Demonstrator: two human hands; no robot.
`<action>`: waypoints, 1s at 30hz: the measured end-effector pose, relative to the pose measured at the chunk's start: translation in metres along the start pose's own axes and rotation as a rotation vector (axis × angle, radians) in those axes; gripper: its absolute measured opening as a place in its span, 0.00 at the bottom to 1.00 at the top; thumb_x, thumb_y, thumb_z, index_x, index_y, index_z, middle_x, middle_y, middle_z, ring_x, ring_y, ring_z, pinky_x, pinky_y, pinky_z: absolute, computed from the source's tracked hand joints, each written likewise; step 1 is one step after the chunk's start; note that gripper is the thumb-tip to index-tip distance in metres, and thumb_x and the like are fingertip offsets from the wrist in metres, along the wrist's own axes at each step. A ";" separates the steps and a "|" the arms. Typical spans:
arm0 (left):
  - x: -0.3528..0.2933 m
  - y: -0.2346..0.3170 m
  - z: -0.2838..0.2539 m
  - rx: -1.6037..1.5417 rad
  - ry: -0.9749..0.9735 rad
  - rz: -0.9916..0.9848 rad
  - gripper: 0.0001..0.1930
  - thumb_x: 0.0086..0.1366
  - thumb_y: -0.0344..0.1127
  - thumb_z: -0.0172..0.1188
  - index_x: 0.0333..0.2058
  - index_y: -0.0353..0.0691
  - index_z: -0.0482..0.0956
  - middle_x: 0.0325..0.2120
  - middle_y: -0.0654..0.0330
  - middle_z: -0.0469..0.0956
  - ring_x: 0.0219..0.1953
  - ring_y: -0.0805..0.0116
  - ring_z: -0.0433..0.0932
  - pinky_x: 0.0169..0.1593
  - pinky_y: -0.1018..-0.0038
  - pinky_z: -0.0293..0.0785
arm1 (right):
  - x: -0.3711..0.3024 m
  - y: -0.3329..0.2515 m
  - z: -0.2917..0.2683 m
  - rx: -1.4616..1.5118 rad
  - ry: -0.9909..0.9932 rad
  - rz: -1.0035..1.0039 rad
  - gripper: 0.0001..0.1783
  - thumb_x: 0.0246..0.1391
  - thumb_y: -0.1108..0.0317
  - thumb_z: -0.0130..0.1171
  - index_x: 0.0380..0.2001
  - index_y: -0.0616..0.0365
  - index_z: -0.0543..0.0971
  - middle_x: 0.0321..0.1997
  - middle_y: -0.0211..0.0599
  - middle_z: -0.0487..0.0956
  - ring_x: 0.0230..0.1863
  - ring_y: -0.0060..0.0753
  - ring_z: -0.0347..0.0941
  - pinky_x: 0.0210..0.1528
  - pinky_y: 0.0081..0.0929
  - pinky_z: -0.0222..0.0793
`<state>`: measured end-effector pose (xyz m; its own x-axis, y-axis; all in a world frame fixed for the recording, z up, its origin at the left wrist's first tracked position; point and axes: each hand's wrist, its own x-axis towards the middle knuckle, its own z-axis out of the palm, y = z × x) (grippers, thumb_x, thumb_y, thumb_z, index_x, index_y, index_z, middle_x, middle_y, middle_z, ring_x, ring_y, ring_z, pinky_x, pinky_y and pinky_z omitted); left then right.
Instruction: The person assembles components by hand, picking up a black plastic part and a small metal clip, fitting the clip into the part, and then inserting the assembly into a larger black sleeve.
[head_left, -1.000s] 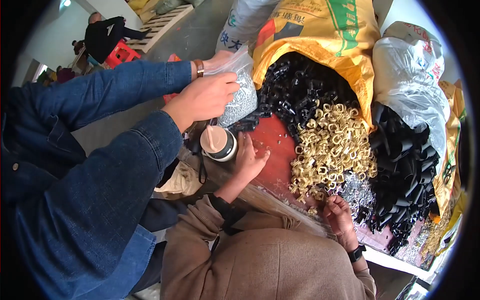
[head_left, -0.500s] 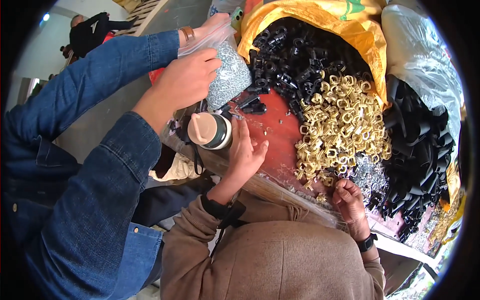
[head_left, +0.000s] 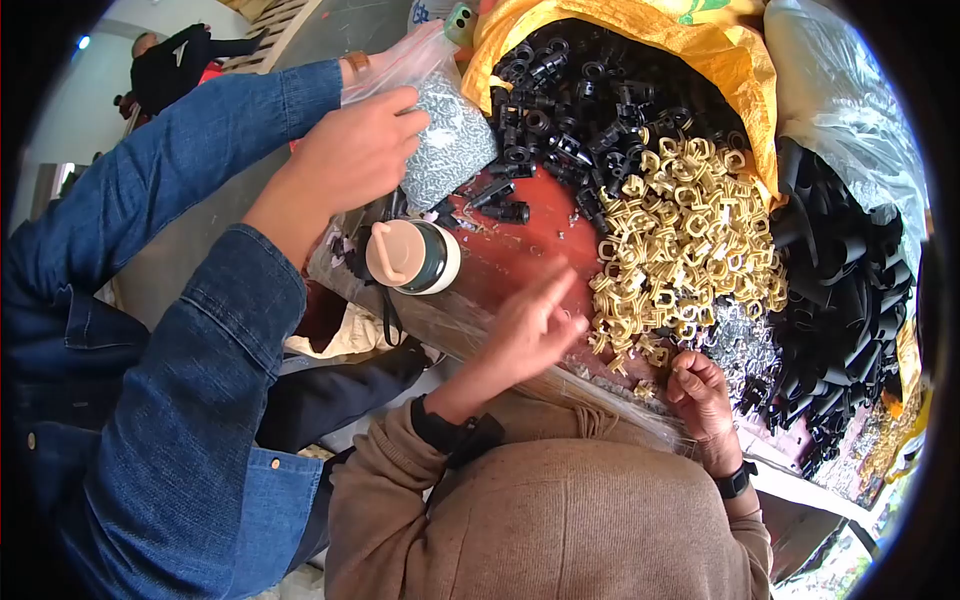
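Note:
My left hand (head_left: 532, 335) is over the red tabletop (head_left: 535, 215), between the flask and the brass pile. Its fingers are blurred but stretched out and apart, holding nothing I can see. At the near edge of a heap of brass-coloured clips (head_left: 690, 240), my right hand (head_left: 702, 392) is pinched closed. Whatever lies between its fingertips is too small or hidden to name. Shiny small metal pieces (head_left: 735, 345) lie beside it. Left of my left hand stands a dark flask with a peach lid (head_left: 400, 258).
A co-worker in denim sleeves (head_left: 215, 290) holds a clear bag of small silvery pieces (head_left: 448, 140) on the left. Black plastic fittings (head_left: 570, 110) spill from a yellow sack (head_left: 757, 90). Black curved parts (head_left: 830, 280) are heaped at the right, below a translucent bag (head_left: 850, 110).
My left hand has moved right, away from the flask toward the brass clips. The co-worker's hands and the clear bag have shifted slightly left. My right hand stays nearly in place.

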<state>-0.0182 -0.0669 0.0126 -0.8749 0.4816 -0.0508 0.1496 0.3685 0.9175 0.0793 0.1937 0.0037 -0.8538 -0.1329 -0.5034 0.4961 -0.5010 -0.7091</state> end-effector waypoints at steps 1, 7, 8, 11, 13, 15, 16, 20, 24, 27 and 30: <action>0.002 0.003 -0.003 -0.002 -0.004 0.001 0.38 0.50 0.38 0.60 0.54 0.25 0.50 0.55 0.38 0.49 0.30 0.69 0.74 0.31 0.78 0.72 | 0.000 -0.001 0.000 0.000 0.005 -0.001 0.06 0.48 0.68 0.55 0.27 0.58 0.70 0.17 0.24 0.67 0.17 0.16 0.59 0.20 0.13 0.55; 0.014 -0.009 -0.027 0.474 0.315 -0.289 0.38 0.51 0.41 0.58 0.54 0.25 0.49 0.56 0.37 0.44 0.35 0.56 0.75 0.37 0.70 0.73 | -0.003 -0.002 0.004 -0.023 0.011 0.005 0.07 0.48 0.67 0.56 0.27 0.57 0.70 0.16 0.24 0.67 0.17 0.16 0.59 0.20 0.14 0.54; 0.017 -0.017 -0.027 0.538 0.371 -0.267 0.38 0.51 0.41 0.57 0.54 0.26 0.49 0.56 0.37 0.44 0.31 0.60 0.76 0.37 0.71 0.73 | -0.003 -0.002 0.004 -0.020 0.017 0.009 0.07 0.48 0.67 0.56 0.26 0.57 0.70 0.16 0.24 0.67 0.17 0.16 0.59 0.20 0.14 0.54; 0.027 -0.028 -0.024 0.597 0.388 -0.247 0.37 0.51 0.42 0.57 0.54 0.25 0.50 0.56 0.38 0.46 0.30 0.60 0.77 0.36 0.71 0.73 | 0.000 -0.001 0.003 -0.007 0.006 0.011 0.07 0.48 0.67 0.56 0.26 0.57 0.70 0.16 0.24 0.67 0.17 0.16 0.59 0.20 0.14 0.53; 0.027 -0.025 -0.017 0.624 0.395 -0.244 0.37 0.51 0.42 0.57 0.53 0.25 0.51 0.56 0.38 0.47 0.30 0.60 0.77 0.36 0.71 0.73 | 0.000 -0.001 0.003 -0.001 0.001 0.020 0.07 0.48 0.67 0.56 0.26 0.57 0.70 0.16 0.24 0.67 0.17 0.16 0.59 0.20 0.14 0.53; 0.020 -0.010 -0.005 0.201 0.193 -0.195 0.36 0.51 0.40 0.58 0.54 0.27 0.53 0.55 0.39 0.49 0.32 0.62 0.75 0.33 0.75 0.73 | 0.000 -0.001 0.003 0.005 -0.007 0.020 0.07 0.47 0.67 0.57 0.26 0.57 0.70 0.16 0.24 0.67 0.17 0.16 0.59 0.20 0.14 0.53; 0.021 -0.004 -0.003 -0.012 0.090 -0.163 0.36 0.51 0.40 0.59 0.54 0.28 0.54 0.55 0.39 0.50 0.33 0.63 0.75 0.31 0.77 0.73 | 0.000 -0.002 0.003 0.007 -0.008 0.015 0.07 0.47 0.66 0.57 0.26 0.57 0.70 0.16 0.24 0.67 0.17 0.16 0.59 0.20 0.14 0.53; 0.016 0.009 -0.020 0.250 0.166 -0.299 0.31 0.53 0.42 0.55 0.49 0.23 0.59 0.53 0.38 0.53 0.43 0.50 0.70 0.42 0.66 0.70 | 0.001 -0.003 0.002 -0.015 0.011 0.024 0.08 0.47 0.66 0.57 0.26 0.57 0.70 0.16 0.24 0.67 0.18 0.16 0.59 0.21 0.13 0.53; 0.016 -0.015 -0.032 0.827 0.342 -0.100 0.28 0.54 0.40 0.54 0.49 0.26 0.61 0.53 0.41 0.56 0.45 0.52 0.68 0.48 0.65 0.65 | 0.001 -0.007 0.007 -0.033 0.006 0.025 0.08 0.48 0.66 0.57 0.26 0.58 0.71 0.16 0.24 0.67 0.18 0.15 0.59 0.22 0.12 0.54; 0.019 -0.015 -0.019 0.930 0.265 -0.041 0.29 0.53 0.40 0.54 0.49 0.26 0.61 0.53 0.41 0.57 0.48 0.50 0.65 0.51 0.62 0.60 | 0.002 -0.006 0.009 -0.028 0.018 0.022 0.08 0.48 0.66 0.56 0.26 0.58 0.71 0.16 0.24 0.67 0.18 0.15 0.58 0.21 0.12 0.53; 0.017 -0.014 -0.010 0.765 0.125 0.083 0.30 0.53 0.41 0.54 0.50 0.27 0.60 0.53 0.42 0.56 0.52 0.49 0.61 0.54 0.62 0.56 | 0.003 -0.004 0.004 -0.006 0.014 0.023 0.07 0.48 0.68 0.56 0.27 0.58 0.71 0.17 0.24 0.67 0.18 0.15 0.59 0.21 0.13 0.54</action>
<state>-0.0400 -0.0717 0.0026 -0.8855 0.4553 0.0930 0.4535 0.8030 0.3867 0.0742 0.1918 0.0075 -0.8398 -0.1327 -0.5265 0.5168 -0.4929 -0.7000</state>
